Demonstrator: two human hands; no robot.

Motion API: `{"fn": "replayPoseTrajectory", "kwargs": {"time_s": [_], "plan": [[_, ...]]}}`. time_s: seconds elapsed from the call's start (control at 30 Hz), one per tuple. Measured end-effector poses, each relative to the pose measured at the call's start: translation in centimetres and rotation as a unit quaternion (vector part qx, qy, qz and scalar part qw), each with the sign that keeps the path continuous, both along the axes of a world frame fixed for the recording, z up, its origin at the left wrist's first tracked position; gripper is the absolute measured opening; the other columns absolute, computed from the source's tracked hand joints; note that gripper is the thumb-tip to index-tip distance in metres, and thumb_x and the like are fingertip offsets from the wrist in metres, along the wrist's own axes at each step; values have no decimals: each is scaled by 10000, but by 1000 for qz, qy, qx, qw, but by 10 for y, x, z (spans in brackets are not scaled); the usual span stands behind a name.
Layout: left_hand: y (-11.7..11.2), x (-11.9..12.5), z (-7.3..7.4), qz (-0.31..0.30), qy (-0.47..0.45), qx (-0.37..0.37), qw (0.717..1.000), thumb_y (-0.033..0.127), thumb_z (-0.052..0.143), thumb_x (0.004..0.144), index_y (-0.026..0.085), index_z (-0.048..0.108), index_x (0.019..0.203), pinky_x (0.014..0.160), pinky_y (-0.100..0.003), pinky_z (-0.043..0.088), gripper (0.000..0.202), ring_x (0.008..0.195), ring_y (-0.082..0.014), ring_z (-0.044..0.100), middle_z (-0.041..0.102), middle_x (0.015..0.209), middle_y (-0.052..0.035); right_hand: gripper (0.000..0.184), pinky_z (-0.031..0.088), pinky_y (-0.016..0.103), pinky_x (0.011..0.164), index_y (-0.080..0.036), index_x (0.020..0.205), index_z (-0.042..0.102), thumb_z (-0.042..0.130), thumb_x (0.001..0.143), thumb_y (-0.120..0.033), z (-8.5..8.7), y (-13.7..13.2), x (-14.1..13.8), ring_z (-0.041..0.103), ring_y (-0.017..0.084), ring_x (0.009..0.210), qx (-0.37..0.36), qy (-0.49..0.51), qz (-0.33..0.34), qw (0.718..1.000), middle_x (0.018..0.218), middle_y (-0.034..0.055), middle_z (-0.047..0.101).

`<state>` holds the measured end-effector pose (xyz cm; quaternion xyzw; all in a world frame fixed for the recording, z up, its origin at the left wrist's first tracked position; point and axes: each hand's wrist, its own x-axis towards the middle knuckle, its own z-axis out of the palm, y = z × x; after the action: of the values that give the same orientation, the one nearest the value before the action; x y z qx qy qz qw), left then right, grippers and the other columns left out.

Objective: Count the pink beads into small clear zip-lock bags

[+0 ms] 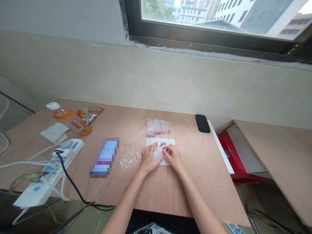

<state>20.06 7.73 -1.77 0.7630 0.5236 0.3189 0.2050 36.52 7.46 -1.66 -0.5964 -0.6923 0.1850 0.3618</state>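
A sheet of white paper [171, 142] lies on the table under both hands. Several small pink bead-like pieces [163, 144] sit on it, just beyond my fingertips. Between the hands is a small clear plastic bag [157, 154], partly covered by fingers. My left hand [149, 158] steadies this bag from the left, its index finger stretched forward and thumb along the near side. My right hand [173, 156] has thumb and index finger pinched together at the bag's right edge; whatever they hold is too small to name. Beyond the paper rests a larger clear bag [158, 127] containing small packets with pink pieces.
Left of my left hand lies a crumpled clear bag [130, 158], then a blurred-out phone [105, 157]. Farther left are a power strip [51, 172] with cables, an orange drink bottle [71, 120], a tissue [55, 132] and a snack packet [95, 113]. A black phone [202, 123] lies back right.
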Motion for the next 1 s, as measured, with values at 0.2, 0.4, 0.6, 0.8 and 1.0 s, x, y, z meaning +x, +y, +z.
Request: {"fn": "replayPoseTrajectory", "kwargs": {"time_s": [0.2, 0.4, 0.6, 0.8, 1.0], "plan": [[0, -1, 1, 1, -17, -7, 1000, 308, 691, 682, 237, 356, 1295, 958, -388, 352, 702, 1095, -219, 519, 593, 1177, -52, 189, 423, 278, 723, -215, 885, 677, 524, 870, -325, 2, 10, 2, 578, 169, 784, -19, 12, 84, 996, 839, 42, 656], [1, -1, 5, 13, -24, -34, 999, 288, 699, 663, 249, 371, 1296, 943, -394, 360, 714, 1085, -227, 526, 597, 1169, -50, 207, 411, 267, 678, -194, 899, 670, 514, 858, -324, 1, 21, 15, 571, 153, 687, 0, -45, -38, 998, 781, 36, 655], [1, -2, 6, 12, -41, -42, 998, 297, 707, 657, 246, 366, 1295, 956, -392, 361, 725, 1099, -231, 520, 590, 1184, -51, 215, 383, 276, 706, -198, 856, 669, 522, 847, -356, 0, 31, 18, 577, 170, 714, -11, -92, -64, 994, 732, 33, 636], [0, -2, 6, 14, -44, -42, 998, 292, 708, 650, 245, 369, 1285, 975, -401, 352, 722, 1099, -232, 520, 591, 1180, -49, 173, 353, 273, 718, -208, 876, 671, 550, 837, -325, -1, 30, 19, 574, 169, 748, -13, -110, -46, 993, 765, 29, 629], [0, -2, 6, 11, -26, -47, 999, 310, 689, 671, 239, 369, 1295, 973, -403, 350, 705, 1118, -238, 511, 581, 1194, -58, 137, 314, 282, 748, -230, 840, 682, 562, 834, -298, 1, 19, 18, 564, 173, 823, -16, -128, -29, 991, 805, 24, 629]]}}
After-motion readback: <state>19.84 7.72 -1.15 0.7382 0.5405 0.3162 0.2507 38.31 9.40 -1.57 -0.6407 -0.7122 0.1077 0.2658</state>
